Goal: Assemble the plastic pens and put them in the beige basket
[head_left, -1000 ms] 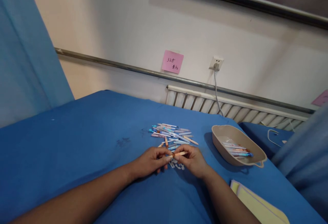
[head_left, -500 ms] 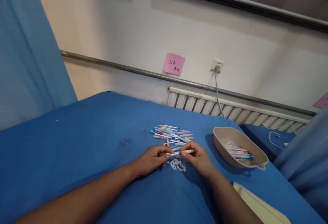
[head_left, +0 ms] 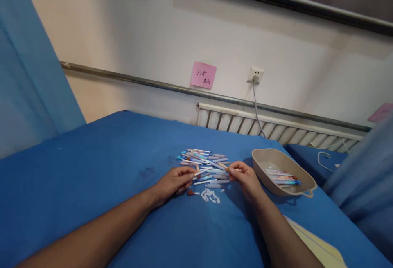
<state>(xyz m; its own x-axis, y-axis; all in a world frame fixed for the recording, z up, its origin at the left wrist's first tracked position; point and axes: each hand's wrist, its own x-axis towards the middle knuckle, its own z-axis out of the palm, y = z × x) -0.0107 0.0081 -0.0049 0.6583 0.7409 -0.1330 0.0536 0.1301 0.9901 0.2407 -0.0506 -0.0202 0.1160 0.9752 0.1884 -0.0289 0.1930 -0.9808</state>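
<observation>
Our left hand rests on the blue cloth, fingers drawn narrow around the end of a thin white refill that pokes out toward the right. Just below its fingertips a small brown cap lies loose on the cloth, and beside that, toward the right, a scatter of white bits.

Our right hand sits a little apart from the left, thumb and fingers pinched shut on a short pen barrel whose tip points back toward the left hand. We cannot tell how much of the barrel is hidden inside the grip.

Between and just beyond both hands lies the pile of pens, pale blue, white and pink, lying crossed over each other; a few white refills rest at its near edge, close to our fingers.

Just right of the right hand stands a beige tray with several pens lying in it. Nearer us on that side, a yellow pad pokes out past the right forearm.

Farther off, beyond the pile, we see a radiator, a wall socket with a cable hanging from it, and a pink note. A blue curtain hangs well to the left.
</observation>
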